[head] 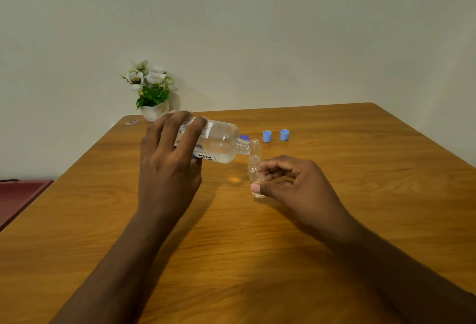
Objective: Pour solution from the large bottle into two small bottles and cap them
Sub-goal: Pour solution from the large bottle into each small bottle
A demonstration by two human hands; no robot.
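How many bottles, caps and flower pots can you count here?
Large bottle: 1
Small bottles: 2
Blue caps: 3, one partly hidden behind the large bottle's neck
Flower pot: 1
Total: 7

The large bottle (221,143) lies tilted on its side in the left hand (167,169) at the frame's centre, above the surface (334,220). Its mouth points right, directly over the near small bottle (255,171). That one stands upright, pinched by the fingers (268,173) of the right hand (296,184). The second small bottle (255,144) stands just behind it. A large cap (244,138) sits behind the large bottle's neck. Right of it lie two small caps (267,136) (284,134), side by side and apart. A flower pot (152,92) stands at the surface's far left corner.
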